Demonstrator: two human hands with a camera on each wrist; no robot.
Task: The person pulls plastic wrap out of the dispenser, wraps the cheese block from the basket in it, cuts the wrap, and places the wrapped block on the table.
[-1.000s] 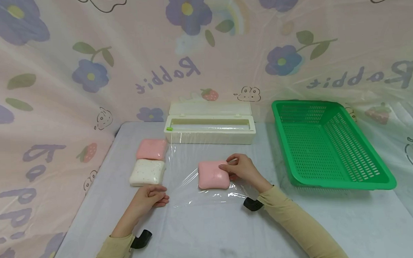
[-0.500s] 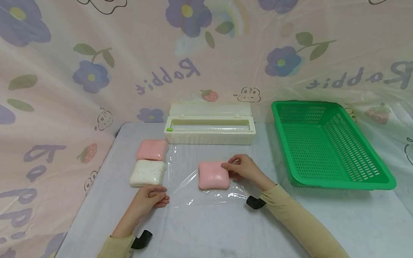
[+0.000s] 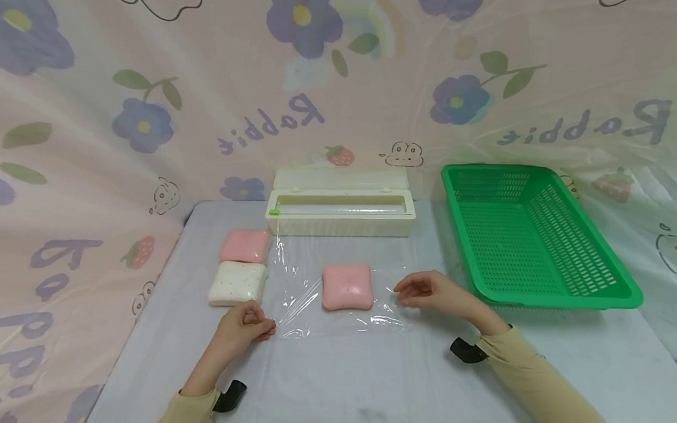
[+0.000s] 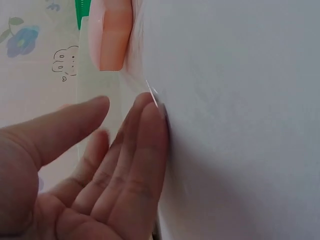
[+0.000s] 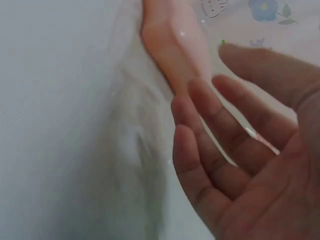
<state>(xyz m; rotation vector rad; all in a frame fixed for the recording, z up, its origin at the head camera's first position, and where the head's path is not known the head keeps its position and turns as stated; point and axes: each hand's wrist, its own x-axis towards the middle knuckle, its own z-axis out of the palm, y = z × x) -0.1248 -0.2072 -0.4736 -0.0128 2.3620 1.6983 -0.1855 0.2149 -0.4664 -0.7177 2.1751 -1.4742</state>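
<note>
A pink, pillow-shaped soap bar (image 3: 347, 287) lies on a sheet of cling film (image 3: 295, 256) drawn out from the white dispenser (image 3: 341, 225). My left hand (image 3: 239, 333) is at the film's near left corner. In the left wrist view its fingertips (image 4: 152, 117) meet the film's edge, and the thumb stands apart from them. To the right of the soap, my right hand (image 3: 439, 293) hovers by the film's right edge with relaxed, slightly bent fingers. The right wrist view shows nothing between those fingers and the thumb (image 5: 255, 65).
Left of the film, another pink bar (image 3: 244, 246) touches a speckled white bar (image 3: 237, 283). A green plastic basket (image 3: 469, 263) stands on the right side of the table. The dispenser's lid (image 3: 340, 179) is raised, and a printed curtain hangs behind it.
My right hand has let go of the soap bar's right edge and moved right, away from it. The left hand stays near the film corner, its fingers slightly closer together. The soap stays put.
</note>
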